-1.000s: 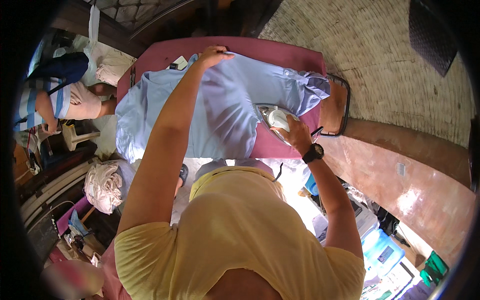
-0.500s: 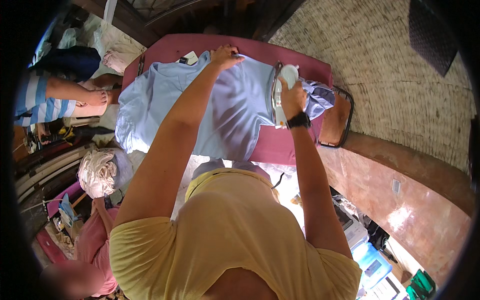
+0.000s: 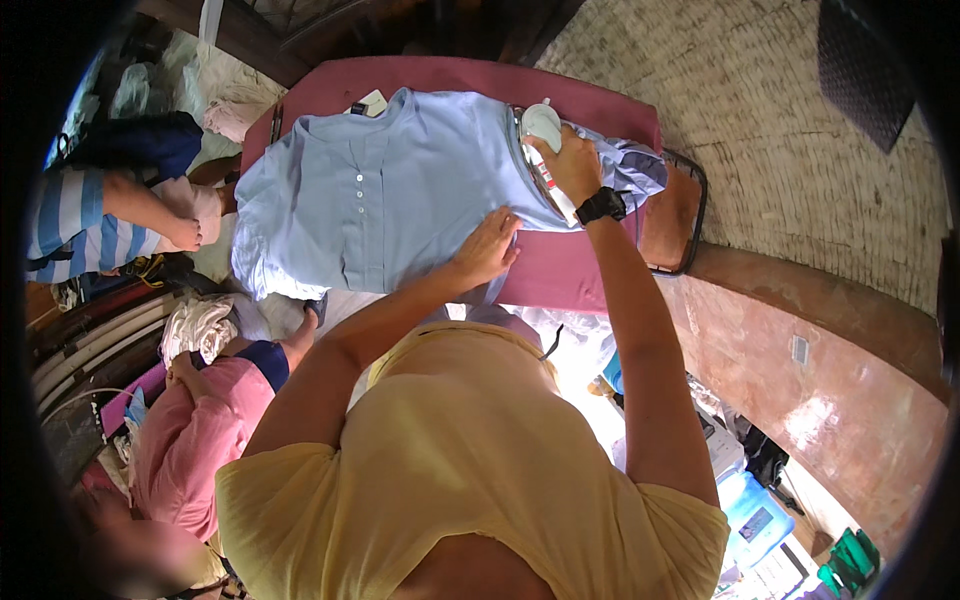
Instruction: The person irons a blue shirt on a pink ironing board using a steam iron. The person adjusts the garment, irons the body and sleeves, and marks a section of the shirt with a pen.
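Note:
A light blue blouse [image 3: 420, 165] lies spread over a maroon padded ironing board [image 3: 560, 265], its buttoned front facing up. My right hand [image 3: 572, 170] grips a white and grey iron [image 3: 542, 128], which rests across the sleeve at the right. Beyond the iron, the sleeve's end [image 3: 632, 165] is bunched and wrinkled. My left hand [image 3: 488, 248] lies flat on the blouse near its close edge, left of the iron, fingers stretched out. A small tag [image 3: 374, 103] sits at the collar. The iron's soleplate is mostly hidden from above.
At the board's right end is a black metal frame with a brown panel [image 3: 668, 230]. A person in pink [image 3: 210, 420] sits at lower left, near a bundle of pale cloth [image 3: 200, 325]. Another person in striped clothing [image 3: 75, 215] is at far left.
My left hand has come from the blouse's far edge to its near edge. The iron has shifted left along the sleeve. At lower left, the person in pink has moved further into view.

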`<state>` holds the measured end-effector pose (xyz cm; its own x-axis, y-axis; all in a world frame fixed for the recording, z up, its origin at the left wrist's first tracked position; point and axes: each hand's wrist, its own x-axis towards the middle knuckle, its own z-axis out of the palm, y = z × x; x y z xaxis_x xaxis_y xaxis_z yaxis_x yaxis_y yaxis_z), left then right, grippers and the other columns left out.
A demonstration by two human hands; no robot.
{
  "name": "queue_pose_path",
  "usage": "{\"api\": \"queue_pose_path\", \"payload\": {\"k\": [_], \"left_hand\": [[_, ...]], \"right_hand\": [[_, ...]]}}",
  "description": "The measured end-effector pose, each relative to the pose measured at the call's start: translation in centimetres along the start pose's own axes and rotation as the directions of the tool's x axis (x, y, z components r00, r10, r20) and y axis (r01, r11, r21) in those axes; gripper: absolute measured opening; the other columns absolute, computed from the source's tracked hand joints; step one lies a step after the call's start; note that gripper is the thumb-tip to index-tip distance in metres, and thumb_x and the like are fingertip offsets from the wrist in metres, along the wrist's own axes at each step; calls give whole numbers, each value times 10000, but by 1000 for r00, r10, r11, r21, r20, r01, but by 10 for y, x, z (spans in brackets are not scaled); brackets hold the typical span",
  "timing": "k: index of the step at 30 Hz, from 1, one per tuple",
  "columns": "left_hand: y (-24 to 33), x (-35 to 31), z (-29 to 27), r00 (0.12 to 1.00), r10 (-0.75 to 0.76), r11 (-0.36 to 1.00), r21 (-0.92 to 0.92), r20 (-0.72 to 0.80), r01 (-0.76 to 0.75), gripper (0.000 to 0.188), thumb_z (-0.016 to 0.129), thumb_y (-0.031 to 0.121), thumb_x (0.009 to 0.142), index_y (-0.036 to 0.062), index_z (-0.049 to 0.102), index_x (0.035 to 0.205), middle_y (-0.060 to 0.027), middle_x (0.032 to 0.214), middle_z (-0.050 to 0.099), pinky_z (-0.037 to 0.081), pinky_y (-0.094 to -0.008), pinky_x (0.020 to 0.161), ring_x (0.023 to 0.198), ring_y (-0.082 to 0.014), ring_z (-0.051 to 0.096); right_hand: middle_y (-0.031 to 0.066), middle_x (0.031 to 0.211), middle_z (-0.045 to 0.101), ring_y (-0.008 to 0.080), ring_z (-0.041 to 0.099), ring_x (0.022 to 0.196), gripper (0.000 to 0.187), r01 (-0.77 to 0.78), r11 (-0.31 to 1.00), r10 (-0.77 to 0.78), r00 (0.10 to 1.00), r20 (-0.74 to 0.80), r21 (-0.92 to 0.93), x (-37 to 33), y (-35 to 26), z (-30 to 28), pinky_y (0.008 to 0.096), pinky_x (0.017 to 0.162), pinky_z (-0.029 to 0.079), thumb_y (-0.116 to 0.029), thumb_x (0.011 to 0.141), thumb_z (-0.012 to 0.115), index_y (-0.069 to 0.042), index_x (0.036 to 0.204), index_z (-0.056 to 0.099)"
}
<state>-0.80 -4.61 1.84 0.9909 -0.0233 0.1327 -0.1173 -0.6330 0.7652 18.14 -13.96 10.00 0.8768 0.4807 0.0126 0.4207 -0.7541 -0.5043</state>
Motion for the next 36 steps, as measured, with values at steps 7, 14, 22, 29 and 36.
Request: {"api": "queue_pose_path", "payload": {"k": [7,14,22,29,36], "left_hand": [[-10,-14,-2,995,-8,989,148,101,-7,469,630,-16,757,91,558,1208,-176,1164,474,451,-416,966,1084,-345,501],[-7,-18,-3,990,-61,989,141,131,42,497,624,-24,759,91,576,1240,-163,1181,489,432,-405,990,1114,-334,484],[-11,-30,-2,998,61,993,101,-5,-60,399,616,-19,765,41,596,1159,-129,1114,524,445,-396,948,1069,-326,490],[-19,-35,4,997,34,999,39,-64,-32,294,599,-28,783,47,608,1067,-113,1014,550,485,-411,862,990,-312,542],[-19,-27,-2,990,72,997,39,-122,-68,279,590,-21,766,51,601,1035,-121,1067,541,480,-422,841,999,-324,538]], "right_hand": [[292,838,665,444,664,840,662,-134,991,134,991,-12,21,-18,-8,5,503,731,528,-588,829,643,56,982,628],[301,816,654,448,666,796,643,-184,983,184,981,60,-10,-57,-10,-13,517,689,532,-592,824,646,39,944,616],[264,699,640,454,653,702,541,-200,979,199,980,-23,-46,-123,-8,5,518,583,522,-506,862,650,22,954,579],[250,653,627,450,645,645,535,-213,976,205,968,-147,-42,-101,-19,15,509,540,518,-508,866,644,19,885,553],[269,741,641,456,650,697,513,-272,962,270,957,-103,-1,-122,-15,17,514,568,524,-484,867,647,12,935,535]]}}
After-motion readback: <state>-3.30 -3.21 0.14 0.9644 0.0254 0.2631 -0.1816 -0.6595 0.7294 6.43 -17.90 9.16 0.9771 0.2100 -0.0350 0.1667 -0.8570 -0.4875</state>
